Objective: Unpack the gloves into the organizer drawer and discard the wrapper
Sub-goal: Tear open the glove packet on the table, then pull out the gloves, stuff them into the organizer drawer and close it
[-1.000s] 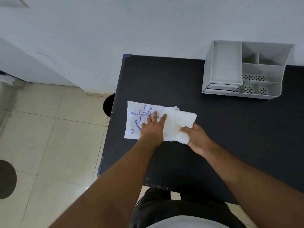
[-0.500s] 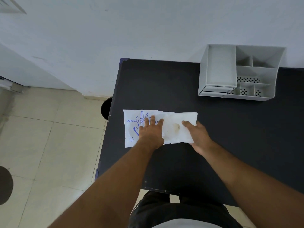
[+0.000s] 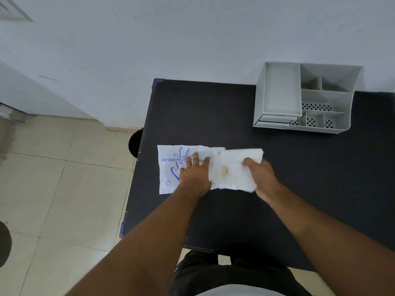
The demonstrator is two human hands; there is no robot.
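A white plastic wrapper (image 3: 171, 165) with blue glove print lies flat near the left edge of the black table (image 3: 213, 107). My left hand (image 3: 194, 176) presses flat on the wrapper, fingers spread. A stack of translucent white gloves (image 3: 230, 169) sticks out of the wrapper's right end. My right hand (image 3: 261, 175) grips the right side of that stack, fingers curled over it. The grey organizer (image 3: 303, 97) stands at the back right against the wall, its small drawer (image 3: 275, 120) at the lower left front, slightly out.
A dark round bin (image 3: 135, 142) stands on the tiled floor just left of the table. White wall behind the table. The table's front edge is close to my body.
My right hand has drawn the glove stack further right out of the wrapper. My left hand has stayed pressing the wrapper down.
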